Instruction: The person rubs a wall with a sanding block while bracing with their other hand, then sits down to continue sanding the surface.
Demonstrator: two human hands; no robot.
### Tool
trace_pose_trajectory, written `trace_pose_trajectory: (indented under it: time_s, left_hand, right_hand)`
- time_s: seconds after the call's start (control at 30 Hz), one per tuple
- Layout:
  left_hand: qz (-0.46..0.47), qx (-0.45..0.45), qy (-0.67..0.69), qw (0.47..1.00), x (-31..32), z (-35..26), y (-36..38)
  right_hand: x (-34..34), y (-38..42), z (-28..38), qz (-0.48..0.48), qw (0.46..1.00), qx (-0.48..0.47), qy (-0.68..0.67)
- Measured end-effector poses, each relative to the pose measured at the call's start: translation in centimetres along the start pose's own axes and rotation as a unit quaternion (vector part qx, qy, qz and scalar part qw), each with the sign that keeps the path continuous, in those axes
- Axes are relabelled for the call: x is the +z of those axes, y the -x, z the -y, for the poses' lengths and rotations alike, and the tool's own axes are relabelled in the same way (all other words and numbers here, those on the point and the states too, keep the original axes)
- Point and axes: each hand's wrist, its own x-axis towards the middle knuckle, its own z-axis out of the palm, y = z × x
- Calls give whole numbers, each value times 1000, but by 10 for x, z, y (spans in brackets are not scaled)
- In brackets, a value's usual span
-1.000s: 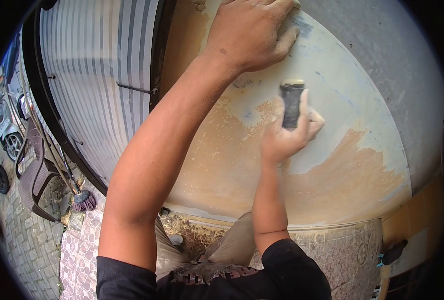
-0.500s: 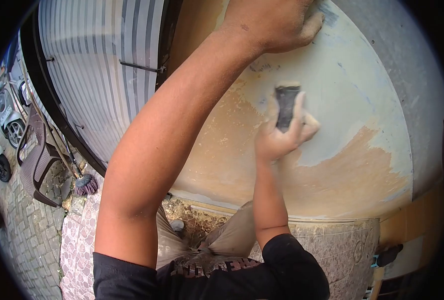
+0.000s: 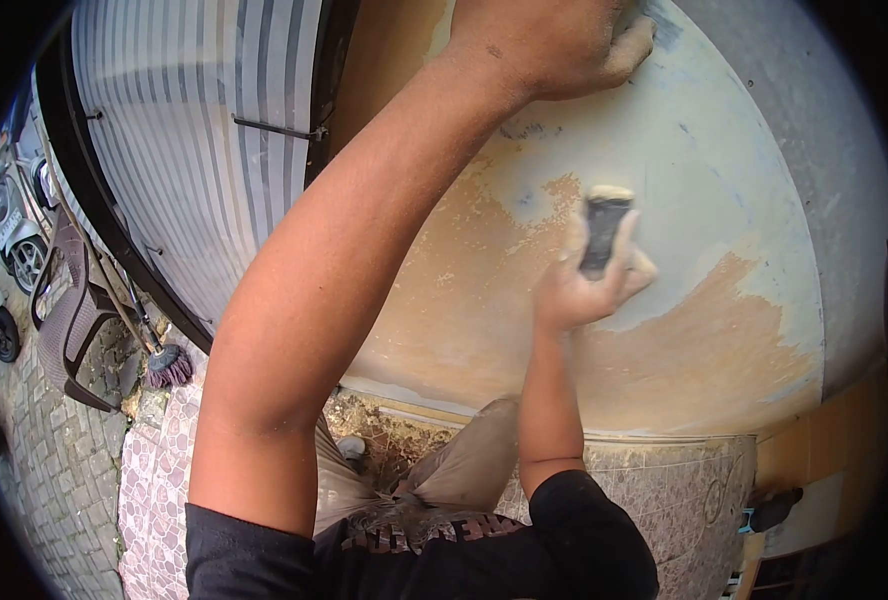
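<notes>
Head view: right hand (image 3: 600,290) clasps dark oblong block (image 3: 604,238) by patchy painted wall (image 3: 704,200); left hand (image 3: 549,48) grip is unclear.

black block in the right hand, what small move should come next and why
Probably a short stroke to the left with the black block: the right hand grips it over the pale part of the surface, and the ragged edge of an orange-brown patch lies just to its left.
</notes>
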Motion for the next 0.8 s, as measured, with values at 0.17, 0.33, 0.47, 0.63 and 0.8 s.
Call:
trace_pose_trajectory:
  time_s: [0.17, 0.33, 0.47, 0.63, 0.8]
  left_hand:
    - [0, -3, 6, 1000, -1, -3, 1]
    - [-2, -1, -7, 1000, 2, -1, 2]
    - [-9, 0, -10, 1000, 0, -1, 0]
    - [-6, -5, -2, 1000, 2, -3, 2]
    - [-2, -3, -7, 1000, 0, 0, 1]
  right_hand:
    - [-57, 124, -7, 325, 921, -214, -5]
    - [-34, 17, -10, 108, 993, -40, 29]
    - [-19, 4, -14, 20, 998, 67, -4]
    - [-69, 143, -12, 238, 957, -164, 19]
    - [-48, 61, -26, 159, 969, -184, 39]
